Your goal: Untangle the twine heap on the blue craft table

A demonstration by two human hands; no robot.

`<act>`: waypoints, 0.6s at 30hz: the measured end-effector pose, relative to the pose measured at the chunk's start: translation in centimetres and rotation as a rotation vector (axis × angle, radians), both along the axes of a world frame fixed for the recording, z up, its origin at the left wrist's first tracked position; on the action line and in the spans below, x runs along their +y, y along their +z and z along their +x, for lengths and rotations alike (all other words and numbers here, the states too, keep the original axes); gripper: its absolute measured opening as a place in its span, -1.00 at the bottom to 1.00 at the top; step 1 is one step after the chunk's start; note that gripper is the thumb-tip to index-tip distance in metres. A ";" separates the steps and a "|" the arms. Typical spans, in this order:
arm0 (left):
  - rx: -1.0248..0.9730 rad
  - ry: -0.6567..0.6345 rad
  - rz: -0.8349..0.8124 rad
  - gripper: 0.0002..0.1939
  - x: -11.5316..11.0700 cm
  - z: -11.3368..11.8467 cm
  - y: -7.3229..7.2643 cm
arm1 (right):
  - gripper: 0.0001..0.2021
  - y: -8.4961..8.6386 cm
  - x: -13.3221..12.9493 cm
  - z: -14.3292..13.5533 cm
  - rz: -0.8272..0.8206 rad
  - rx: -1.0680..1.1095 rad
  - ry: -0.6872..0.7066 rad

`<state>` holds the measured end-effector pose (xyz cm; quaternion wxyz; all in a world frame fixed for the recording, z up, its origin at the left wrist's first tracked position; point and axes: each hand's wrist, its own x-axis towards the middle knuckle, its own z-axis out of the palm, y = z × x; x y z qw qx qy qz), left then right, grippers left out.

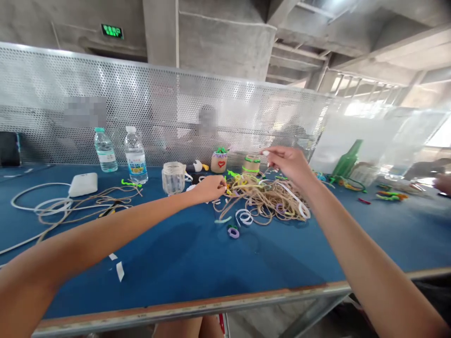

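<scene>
- Two bare hands are out over a tangled heap of tan cord [262, 199], mid-frame on the blue felt-like table [176, 263].
- Left hand [209, 188] rests at the heap's left edge, fingertips pinched together on a strand.
- Right hand [291, 164] hovers above the heap, thumb and finger nipped on something thin and pale; can't tell what it is.
- Fuzzy pipe cleaner bits, green, yellow and purple, are mixed into the cord.
- Ribbed clear glass jar [173, 177] sits just left of the left hand.
- Two plastic water bottles [136, 157] stand further left.
</scene>
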<state>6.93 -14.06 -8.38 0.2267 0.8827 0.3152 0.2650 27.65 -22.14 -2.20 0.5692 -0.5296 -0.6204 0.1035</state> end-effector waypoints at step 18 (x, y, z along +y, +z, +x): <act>-1.180 0.055 -0.467 -0.55 1.5 -5.8 13.7 | -0.86 -7.7 0.8 6.6 -0.329 -0.757 -0.223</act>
